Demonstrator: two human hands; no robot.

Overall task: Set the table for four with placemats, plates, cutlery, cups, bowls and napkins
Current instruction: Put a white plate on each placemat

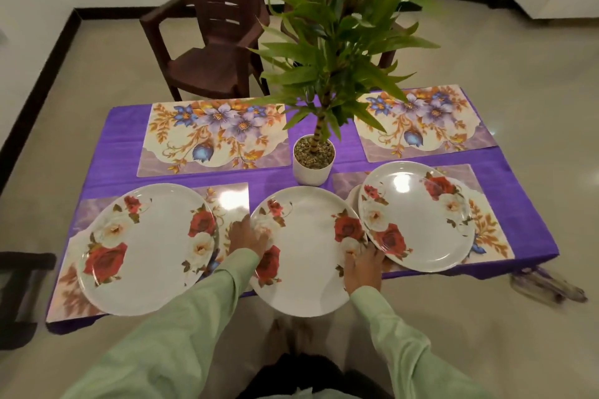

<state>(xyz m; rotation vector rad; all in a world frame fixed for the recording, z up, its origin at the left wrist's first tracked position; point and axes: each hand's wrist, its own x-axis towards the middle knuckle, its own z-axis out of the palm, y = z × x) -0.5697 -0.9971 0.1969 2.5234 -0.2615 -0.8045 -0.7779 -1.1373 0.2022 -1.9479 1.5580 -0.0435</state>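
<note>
Gripping opposite rims of a round white rose-printed plate (308, 256), the left hand (248, 238) and right hand (363, 264) curl fingers around it, just on the near side of the white pebble-filled plant pot (311, 172).

plates (147, 249): glossy | placemats (215, 136): smooth, shiny | tablecloth (129, 129): purple cloth | chair (210, 42): brown plastic

L arm (194, 317) and R arm (398, 343) reach fwd from the body, both covered in pale green to the wrists. L hand (248, 238) is palm down, its fingers (261, 236) curled over the left rim of a plate (308, 275). R hand (363, 264), also palm down, grips the right rim w/ fingers spread, a bit nearer the body.
</note>
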